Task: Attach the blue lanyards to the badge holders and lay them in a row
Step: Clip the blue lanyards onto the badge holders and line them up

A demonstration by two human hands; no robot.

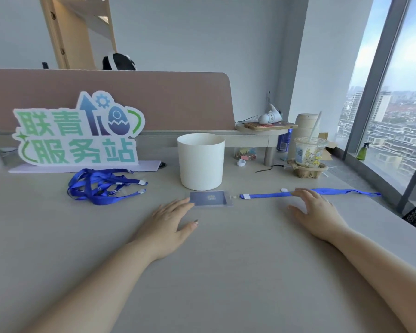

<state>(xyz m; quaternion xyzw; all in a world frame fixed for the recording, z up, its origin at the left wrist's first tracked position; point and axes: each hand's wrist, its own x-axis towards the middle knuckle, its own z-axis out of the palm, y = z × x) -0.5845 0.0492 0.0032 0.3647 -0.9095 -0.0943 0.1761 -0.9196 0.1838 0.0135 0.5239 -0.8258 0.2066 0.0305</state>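
A badge holder (208,198) is laid flat on the table (226,272) in the middle of the frame, just in front of a white tub (201,162). A blue strap (267,195) is clipped to its right end and is stretched in a straight line toward the right edge of the frame. It seems to be pulled straight so that it looks neat, as the first one in the row.

Nothing is gripped by the left hand (172,218). It is spread flat and loose, and its fingertips are set against the left edge of the badge holder, likely so that it is stopped from sliding. The right hand (315,210) is spread flat too. Its fingers are laid on the strap, likely so that it is smoothed down.

A tangled pile of blue straps (101,186) is seen at the middle left, below a green and blue sign (75,131). It is placed close by, so the next strap can be reached easily. Whether more badge holders are mixed into the pile cannot be told.
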